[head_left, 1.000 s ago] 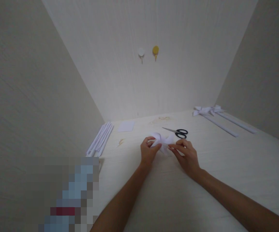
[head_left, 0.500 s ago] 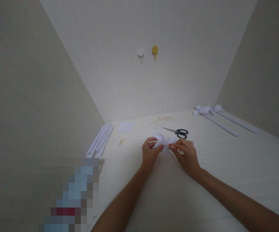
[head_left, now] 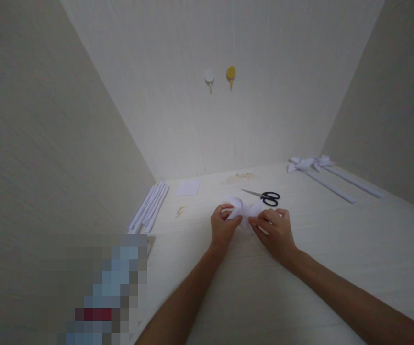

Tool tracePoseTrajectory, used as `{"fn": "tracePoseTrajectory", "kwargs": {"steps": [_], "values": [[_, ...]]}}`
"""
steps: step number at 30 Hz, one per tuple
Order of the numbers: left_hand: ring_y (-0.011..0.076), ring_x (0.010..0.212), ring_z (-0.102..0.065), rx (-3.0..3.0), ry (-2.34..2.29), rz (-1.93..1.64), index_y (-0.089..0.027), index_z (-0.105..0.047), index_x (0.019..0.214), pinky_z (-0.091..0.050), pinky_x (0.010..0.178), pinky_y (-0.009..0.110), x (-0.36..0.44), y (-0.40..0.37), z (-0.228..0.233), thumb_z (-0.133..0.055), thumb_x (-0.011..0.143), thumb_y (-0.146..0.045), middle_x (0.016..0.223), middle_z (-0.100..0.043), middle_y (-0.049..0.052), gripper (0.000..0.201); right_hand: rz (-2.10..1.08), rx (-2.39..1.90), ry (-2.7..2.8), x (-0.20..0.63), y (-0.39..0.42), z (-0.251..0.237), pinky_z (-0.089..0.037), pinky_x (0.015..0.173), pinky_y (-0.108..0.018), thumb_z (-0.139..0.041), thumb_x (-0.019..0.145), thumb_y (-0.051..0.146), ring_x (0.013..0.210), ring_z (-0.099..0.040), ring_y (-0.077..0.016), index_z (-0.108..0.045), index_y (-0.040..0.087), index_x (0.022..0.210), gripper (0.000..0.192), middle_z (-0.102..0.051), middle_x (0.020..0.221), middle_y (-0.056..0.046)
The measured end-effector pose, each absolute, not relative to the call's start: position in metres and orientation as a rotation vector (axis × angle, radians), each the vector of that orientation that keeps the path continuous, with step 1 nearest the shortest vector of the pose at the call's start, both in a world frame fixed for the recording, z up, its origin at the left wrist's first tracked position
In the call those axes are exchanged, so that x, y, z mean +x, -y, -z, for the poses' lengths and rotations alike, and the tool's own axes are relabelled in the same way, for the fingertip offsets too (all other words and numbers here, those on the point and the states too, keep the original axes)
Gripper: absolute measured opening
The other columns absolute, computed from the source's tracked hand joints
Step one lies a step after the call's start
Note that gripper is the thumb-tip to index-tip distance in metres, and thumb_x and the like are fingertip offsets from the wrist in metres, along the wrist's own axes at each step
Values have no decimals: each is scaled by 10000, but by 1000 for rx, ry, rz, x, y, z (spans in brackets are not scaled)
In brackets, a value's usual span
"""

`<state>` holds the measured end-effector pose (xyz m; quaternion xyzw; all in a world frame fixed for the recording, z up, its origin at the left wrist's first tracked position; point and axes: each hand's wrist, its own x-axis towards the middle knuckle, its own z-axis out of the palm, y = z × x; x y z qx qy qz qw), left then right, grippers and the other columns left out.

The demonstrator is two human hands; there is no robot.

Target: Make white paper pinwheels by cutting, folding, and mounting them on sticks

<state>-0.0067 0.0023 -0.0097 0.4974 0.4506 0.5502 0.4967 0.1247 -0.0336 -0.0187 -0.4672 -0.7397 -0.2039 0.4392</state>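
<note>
A white folded paper piece (head_left: 243, 208) lies on the pale table, pinched from both sides. My left hand (head_left: 222, 227) grips its left part with thumb and fingers. My right hand (head_left: 275, 230) holds its right part, fingertips meeting near the middle of the paper. Much of the paper is hidden under my fingers. Black-handled scissors (head_left: 266, 196) lie just behind the paper, blades pointing left.
A bundle of white rolled paper sticks (head_left: 151, 206) lies along the left wall, with a flat white paper square (head_left: 187, 188) behind it. Two paper flowers on long stems (head_left: 327, 173) rest at the back right. Two round hooks (head_left: 220, 75) hang on the back wall.
My right hand's fingers have slid slightly left over the paper's middle. The left hand holds almost still.
</note>
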Motion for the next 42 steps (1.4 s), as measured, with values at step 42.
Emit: {"fn": "tracePoseTrajectory", "kwargs": {"steps": [42], "values": [[106, 527, -537, 1542, -1182, -1468, -188, -506, 812, -397, 499, 193, -2, 7, 12, -586, 552, -133, 578, -564, -33, 277, 324, -1264, 1827, 116, 34, 22, -268, 630, -297, -492, 746, 186, 549, -431, -109, -506, 176, 553, 194, -484, 573, 11]]}}
